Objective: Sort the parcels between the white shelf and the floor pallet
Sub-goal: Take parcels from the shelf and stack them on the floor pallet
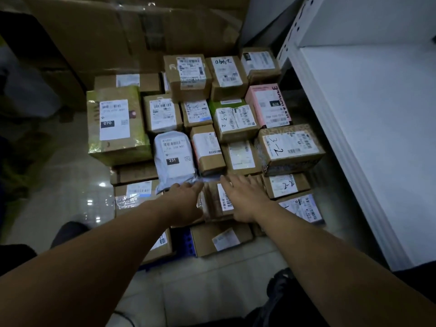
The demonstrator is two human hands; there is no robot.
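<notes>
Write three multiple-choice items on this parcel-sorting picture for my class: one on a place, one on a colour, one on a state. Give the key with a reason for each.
1. Where is the white shelf?
A. Right of the parcels
B. Left of the parcels
C. Under the parcels

2. What colour is the box at the right with a small 070 label?
A. Blue
B. Pink
C. Black

3. How are the hands?
A. Both closed round one box
B. Open, spread over the parcels
C. Resting on the shelf

Key:
1 A: the shelf stands along the right edge of the stack.
2 B: the pink box lies beside the shelf.
3 B: the left hand and right hand reach with fingers extended near the grey bag, gripping nothing.
</notes>
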